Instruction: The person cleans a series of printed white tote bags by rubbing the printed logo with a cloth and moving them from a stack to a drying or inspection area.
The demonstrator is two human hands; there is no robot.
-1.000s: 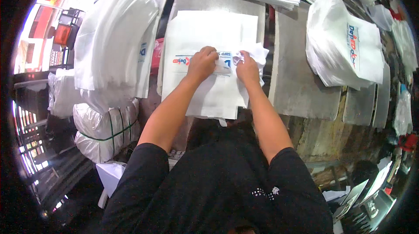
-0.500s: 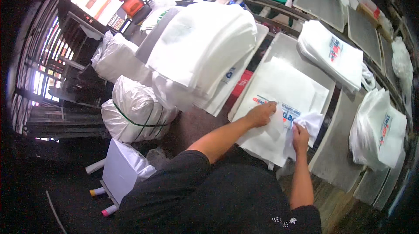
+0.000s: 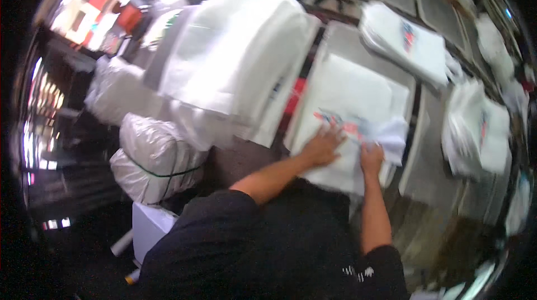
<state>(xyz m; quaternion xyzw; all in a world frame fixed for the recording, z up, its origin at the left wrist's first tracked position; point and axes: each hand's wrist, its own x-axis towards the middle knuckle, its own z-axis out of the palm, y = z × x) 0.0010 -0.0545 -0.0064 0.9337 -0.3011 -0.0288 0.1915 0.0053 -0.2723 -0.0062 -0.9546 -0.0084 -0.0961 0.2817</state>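
A flat white printed bag (image 3: 349, 90) lies on a grey board (image 3: 340, 37) in front of me, with red and blue print across its lower half. My left hand (image 3: 323, 148) rests on the bag, palm down with fingers apart, just below the print. Beside it, my right hand (image 3: 371, 159) is closed on a bunched white cloth (image 3: 390, 136) over the right part of the bag. Motion blur softens the fingers and the print.
A tall pile of white bags (image 3: 224, 59) stands to the left. Two printed stacks, one farther back (image 3: 405, 40) and one at right (image 3: 475, 129), sit on neighbouring boards. A wrapped white bundle (image 3: 159, 157) with green strapping is at lower left.
My left hand has gone from bent fingers at the print to lying flat and spread below it. The right hand keeps the cloth. The whole view has shifted and blurred.
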